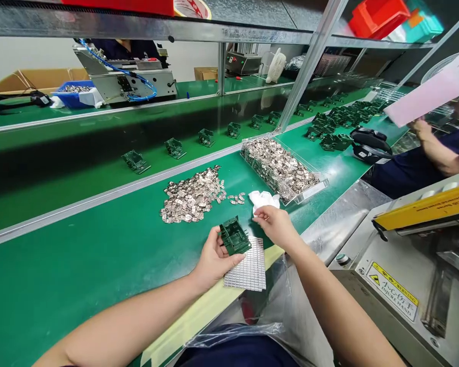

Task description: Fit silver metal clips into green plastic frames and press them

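My left hand [214, 261] is closed on a green circuit board [235, 237], which it holds tilted by the edges. Under the board lies a sheet of small silvery rectangles [247, 272] in a grid. My right hand [278, 228] is just right of the board, thumb and fingers pinched together; whatever may be between them is too small to make out. Its fingertips are in front of a crumpled white tissue [264, 199]. Beyond my hands is a pile of small metal pieces [191, 196], with a few loose pieces [237, 199] beside it.
A clear plastic tray [309, 191] full of metal pieces stands behind the tissue. Several circuit boards [175, 148] line the green belt; more are clustered at right [340, 122]. A machine [401, 275] with a warning label stands at my right. Another person's arm [436, 148] is beyond it.
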{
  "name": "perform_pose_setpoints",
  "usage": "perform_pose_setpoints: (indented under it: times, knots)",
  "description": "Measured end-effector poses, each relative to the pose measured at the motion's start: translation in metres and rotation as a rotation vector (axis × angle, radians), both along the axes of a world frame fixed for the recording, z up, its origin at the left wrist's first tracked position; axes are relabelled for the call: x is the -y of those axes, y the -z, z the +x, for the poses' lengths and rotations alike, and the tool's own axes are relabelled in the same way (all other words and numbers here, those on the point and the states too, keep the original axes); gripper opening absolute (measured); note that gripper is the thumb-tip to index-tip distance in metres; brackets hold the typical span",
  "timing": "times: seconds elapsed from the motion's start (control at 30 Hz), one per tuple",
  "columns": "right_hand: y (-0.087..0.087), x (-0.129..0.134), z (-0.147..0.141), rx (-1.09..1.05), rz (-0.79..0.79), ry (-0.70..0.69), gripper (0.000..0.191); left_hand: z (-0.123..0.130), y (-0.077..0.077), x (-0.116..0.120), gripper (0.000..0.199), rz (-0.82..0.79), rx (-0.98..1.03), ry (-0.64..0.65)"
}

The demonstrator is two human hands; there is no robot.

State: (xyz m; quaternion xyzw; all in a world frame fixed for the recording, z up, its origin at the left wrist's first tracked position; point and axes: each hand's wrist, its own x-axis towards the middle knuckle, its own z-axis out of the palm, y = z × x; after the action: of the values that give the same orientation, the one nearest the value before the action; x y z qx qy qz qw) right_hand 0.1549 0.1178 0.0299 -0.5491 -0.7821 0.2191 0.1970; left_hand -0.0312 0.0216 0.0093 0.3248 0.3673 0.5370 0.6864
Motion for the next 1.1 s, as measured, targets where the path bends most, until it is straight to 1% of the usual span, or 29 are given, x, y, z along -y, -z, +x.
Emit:
perform_pose_setpoints:
  times: [0.03,0.07,0.13,0.17,0.23,0.3,0.4,0.5,0.67,0.77,0.9,1.1]
  knots:
    - [-0.001,0.008,0.005,-0.108,-0.014,0.04,0.008,0.0,0.0,0.0,0.059,0.003,-0.002,0.002]
    - [-0.003,0.017,0.01,-0.244,-0.044,0.084,0.014,0.0,0.0,0.001,0.059,0.01,-0.008,0.002]
    - [-0.007,0.04,0.016,-0.528,-0.15,0.148,0.025,0.001,0.002,0.002,0.058,0.026,-0.022,-0.002]
    - [-0.009,0.051,0.016,-0.636,-0.216,0.154,0.028,0.001,0.003,0.003,0.058,0.033,-0.029,0.001]
    - [-0.011,0.073,0.012,-0.735,-0.317,0.129,0.028,0.001,0.006,0.005,0.057,0.057,-0.042,0.016]
    - [-0.012,0.09,0.003,-0.753,-0.321,0.107,0.021,0.0,0.009,0.007,0.054,0.095,-0.053,0.041]
    - [-0.008,0.102,-0.011,-0.728,-0.193,0.115,0.012,-0.001,0.011,0.009,0.05,0.149,-0.071,0.082]
    - [-0.003,0.105,-0.021,-0.725,-0.126,0.15,0.012,-0.002,0.01,0.011,0.049,0.175,-0.106,0.098]
    - [0.001,0.106,-0.027,-0.699,-0.122,0.215,0.018,-0.003,0.007,0.012,0.051,0.161,-0.13,0.093]
    - [0.001,0.108,-0.028,-0.69,-0.117,0.246,0.021,-0.002,0.004,0.012,0.048,0.172,-0.149,0.1]
    - [0.004,0.11,-0.03,-0.705,-0.113,0.274,0.021,-0.002,0.001,0.012,0.041,0.207,-0.226,0.093]
    - [0.005,0.112,-0.034,-0.777,-0.112,0.308,0.024,-0.002,0.004,0.013,0.039,0.255,-0.275,0.083]
